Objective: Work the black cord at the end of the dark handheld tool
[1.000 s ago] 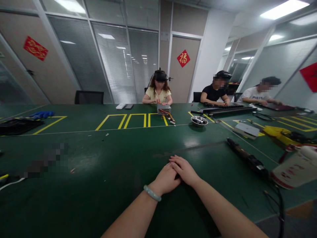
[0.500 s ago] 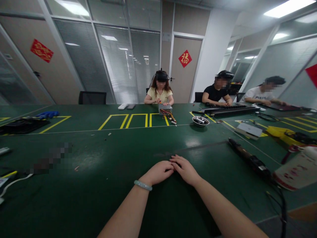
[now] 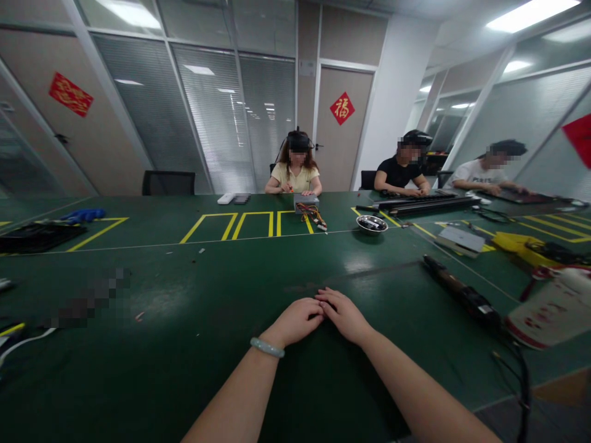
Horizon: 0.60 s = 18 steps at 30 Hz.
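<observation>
My left hand point(image 3: 299, 321) rests on the green tabletop point(image 3: 231, 381), a pale green bangle point(image 3: 267, 347) round its wrist. Its fingers stretch toward my right hand point(image 3: 344, 315), and their tips lie partly hidden beneath it. The fingers of my right hand are extended and touch those of the left, meeting in a shallow peak. Neither hand shows any object in it. To the right of them lies a long dark tool point(image 3: 462, 292) with a black cable.
A patterned cup-like container point(image 3: 549, 311) stands at right. Farther off are a metal bowl point(image 3: 372, 225), a grey box with coloured wires point(image 3: 306, 203) and a pale box point(image 3: 460, 240). Three people sit across the table. A blurred strip point(image 3: 92, 301) lies at left.
The view has shifted slightly, so most things in the room appear a little farther left. My hands keep the same pose.
</observation>
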Motion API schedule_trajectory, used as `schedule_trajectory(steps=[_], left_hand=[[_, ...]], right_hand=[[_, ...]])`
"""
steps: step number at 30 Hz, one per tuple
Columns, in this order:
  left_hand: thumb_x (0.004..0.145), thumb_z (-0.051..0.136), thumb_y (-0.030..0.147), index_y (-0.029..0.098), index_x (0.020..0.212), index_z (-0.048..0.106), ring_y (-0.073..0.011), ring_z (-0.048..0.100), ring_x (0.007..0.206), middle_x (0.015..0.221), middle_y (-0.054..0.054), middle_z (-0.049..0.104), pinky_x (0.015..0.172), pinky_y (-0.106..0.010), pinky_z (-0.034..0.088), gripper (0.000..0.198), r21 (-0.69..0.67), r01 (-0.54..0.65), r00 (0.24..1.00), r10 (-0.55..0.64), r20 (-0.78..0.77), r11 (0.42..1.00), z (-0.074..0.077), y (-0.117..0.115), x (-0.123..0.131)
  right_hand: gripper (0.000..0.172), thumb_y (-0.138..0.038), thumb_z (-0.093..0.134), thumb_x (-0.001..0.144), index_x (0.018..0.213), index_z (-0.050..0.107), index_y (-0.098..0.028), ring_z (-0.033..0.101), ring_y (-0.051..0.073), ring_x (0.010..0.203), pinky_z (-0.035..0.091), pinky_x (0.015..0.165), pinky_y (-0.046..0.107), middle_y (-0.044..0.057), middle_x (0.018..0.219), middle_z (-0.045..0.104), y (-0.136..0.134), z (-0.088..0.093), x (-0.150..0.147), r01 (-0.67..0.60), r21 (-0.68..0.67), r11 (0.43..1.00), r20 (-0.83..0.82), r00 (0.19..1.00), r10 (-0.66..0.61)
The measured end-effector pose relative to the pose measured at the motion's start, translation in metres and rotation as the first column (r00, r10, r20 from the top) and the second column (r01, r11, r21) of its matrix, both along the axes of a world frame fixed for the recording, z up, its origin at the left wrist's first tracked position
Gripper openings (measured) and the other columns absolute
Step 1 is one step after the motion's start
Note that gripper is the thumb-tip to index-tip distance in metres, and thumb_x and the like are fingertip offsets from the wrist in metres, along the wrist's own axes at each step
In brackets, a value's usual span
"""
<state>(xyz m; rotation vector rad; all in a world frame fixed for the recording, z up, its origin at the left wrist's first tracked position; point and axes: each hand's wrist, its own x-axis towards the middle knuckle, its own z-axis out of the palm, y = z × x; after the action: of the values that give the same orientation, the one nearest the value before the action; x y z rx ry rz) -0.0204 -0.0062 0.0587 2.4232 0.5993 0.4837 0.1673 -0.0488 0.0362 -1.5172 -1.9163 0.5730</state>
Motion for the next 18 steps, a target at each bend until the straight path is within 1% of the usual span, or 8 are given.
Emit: schedule_trajectory(steps=[4, 10, 18], left_hand=[[0.094, 0.048, 0.027, 0.023, 0.095, 0.069, -0.0197, 0.057, 0.108, 0.106, -0.003, 0.068, 0.101, -0.034, 0.039, 0.022, -0.005, -0.01, 1.0, 0.01, 0.002, 1.0, -0.0004, -0.0005, -0.0003], [0.094, 0.048, 0.026, 0.024, 0.099, 0.069, -0.0176, 0.056, 0.107, 0.108, -0.001, 0.067, 0.099, -0.031, 0.041, 0.021, -0.017, -0.008, 1.0, 0.007, -0.022, 1.0, 0.0024, -0.0018, -0.0013], [0.094, 0.05, 0.027, 0.026, 0.098, 0.069, -0.0172, 0.056, 0.109, 0.108, 0.001, 0.067, 0.1, -0.03, 0.04, 0.02, -0.038, -0.027, 1.0, 0.028, 0.006, 0.999, 0.0038, -0.0033, -0.0011]], right_hand=[[0.036, -0.036, 0.045, 0.096, 0.124, 0.064, -0.027, 0.042, 0.023, 0.134, 0.029, 0.114, 0.046, 0.004, 0.136, 0.058, 0.0005, -0.0012, 0.0004, 0.001, -0.004, 1.0, 0.0, 1.0, -0.001], [0.036, -0.037, 0.045, 0.096, 0.124, 0.064, -0.027, 0.041, 0.024, 0.135, 0.028, 0.114, 0.047, 0.004, 0.136, 0.057, 0.0004, -0.0014, 0.0, 0.003, -0.002, 1.0, 0.004, 1.0, -0.003], [0.035, -0.036, 0.045, 0.096, 0.123, 0.065, -0.028, 0.042, 0.023, 0.135, 0.028, 0.114, 0.047, 0.003, 0.136, 0.057, 0.0003, -0.0015, 0.0011, 0.0, 0.009, 1.0, -0.011, 1.0, 0.001]])
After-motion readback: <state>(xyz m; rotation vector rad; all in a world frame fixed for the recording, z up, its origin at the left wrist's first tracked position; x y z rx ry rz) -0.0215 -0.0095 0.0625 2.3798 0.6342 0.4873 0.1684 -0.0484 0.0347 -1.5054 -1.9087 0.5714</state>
